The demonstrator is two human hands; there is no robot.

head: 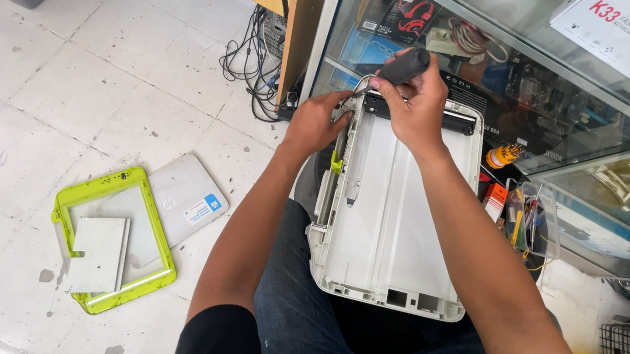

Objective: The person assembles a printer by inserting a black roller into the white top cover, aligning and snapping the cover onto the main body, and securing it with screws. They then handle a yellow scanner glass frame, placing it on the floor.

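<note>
Resting across the person's lap, one white plastic printer shell lies open side up, its near edge notched. At its far end the right hand grips a black-handled screwdriver, whose tip is hidden. Beside it, the left hand curls on the shell's left rim. Leftward, on open tiled floor, lie one lime-green frame and one white lid.

place: shop | glass counter | boxed electronics | cables
</note>
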